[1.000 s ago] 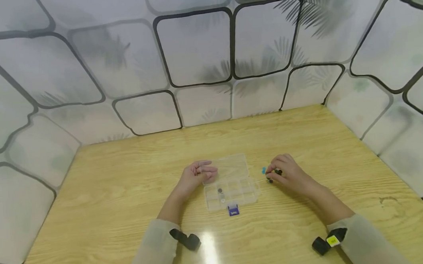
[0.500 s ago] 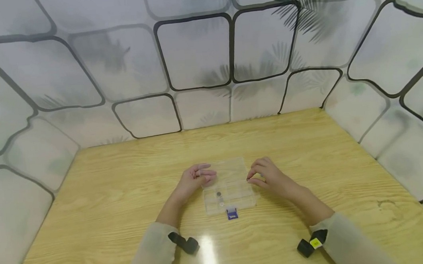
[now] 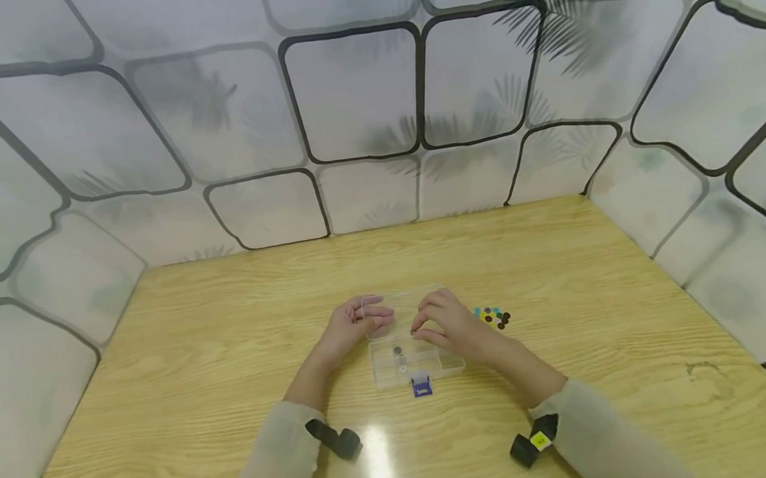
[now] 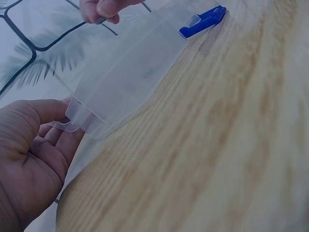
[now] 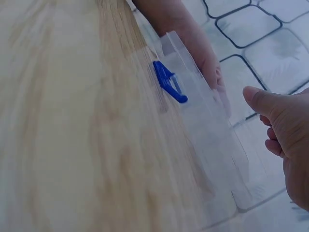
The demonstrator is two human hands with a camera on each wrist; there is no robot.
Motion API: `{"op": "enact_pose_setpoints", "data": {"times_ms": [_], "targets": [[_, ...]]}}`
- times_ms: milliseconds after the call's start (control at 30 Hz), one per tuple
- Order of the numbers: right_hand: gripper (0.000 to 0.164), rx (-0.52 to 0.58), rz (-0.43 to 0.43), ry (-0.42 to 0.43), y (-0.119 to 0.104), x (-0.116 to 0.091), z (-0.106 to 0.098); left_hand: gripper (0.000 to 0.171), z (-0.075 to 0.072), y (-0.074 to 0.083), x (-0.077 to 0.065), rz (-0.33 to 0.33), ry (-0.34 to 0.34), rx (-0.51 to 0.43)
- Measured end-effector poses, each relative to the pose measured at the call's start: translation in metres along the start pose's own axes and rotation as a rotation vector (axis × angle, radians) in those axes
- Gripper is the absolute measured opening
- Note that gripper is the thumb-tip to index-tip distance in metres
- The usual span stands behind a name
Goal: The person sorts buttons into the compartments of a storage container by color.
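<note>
A clear plastic compartment box (image 3: 383,375) lies with its lid (image 3: 396,307) folded back on the table. My left hand (image 3: 360,319) holds the lid's left edge, thumb in front and fingers behind, as the left wrist view (image 4: 34,154) shows. Over the box's middle, my right hand (image 3: 451,326) pinches a small dark button (image 3: 413,331) between thumb and fingertips. Inside the left compartments sit a dark button (image 3: 397,351) and a white one (image 3: 403,368). The blue latch (image 3: 421,386) hangs open at the front.
Several loose buttons (image 3: 493,318), in blue, yellow, brown and black, lie on the wooden table (image 3: 246,347) just right of the box. A patterned cloth wall (image 3: 356,96) encloses the table at the back and sides.
My right hand has moved left from the loose buttons to above the box, carrying a dark button and uncovering the pile. The left hand has stayed at the lid.
</note>
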State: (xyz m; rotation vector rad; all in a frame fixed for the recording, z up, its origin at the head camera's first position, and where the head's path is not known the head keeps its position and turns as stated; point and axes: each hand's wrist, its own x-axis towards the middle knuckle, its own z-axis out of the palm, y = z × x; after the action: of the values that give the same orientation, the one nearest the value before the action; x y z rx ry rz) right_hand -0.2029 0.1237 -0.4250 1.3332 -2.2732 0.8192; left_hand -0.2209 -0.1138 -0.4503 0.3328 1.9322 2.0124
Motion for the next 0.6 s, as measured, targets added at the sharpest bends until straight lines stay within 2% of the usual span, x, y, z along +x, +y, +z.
{"op": "enact_pose_setpoints", "data": {"times_ms": [167,600], "targets": [[0.013,0.028,0.055,-0.064,-0.0076,0.0065,0.0043,0.043,0.0001,-0.0008,0.0008,0.000,-0.001,0.002],[0.009,0.058,0.148,-0.150,-0.0104,0.0055,0.0095,0.044,-0.0006,0.0000,-0.0012,-0.007,-0.004,0.016]]}}
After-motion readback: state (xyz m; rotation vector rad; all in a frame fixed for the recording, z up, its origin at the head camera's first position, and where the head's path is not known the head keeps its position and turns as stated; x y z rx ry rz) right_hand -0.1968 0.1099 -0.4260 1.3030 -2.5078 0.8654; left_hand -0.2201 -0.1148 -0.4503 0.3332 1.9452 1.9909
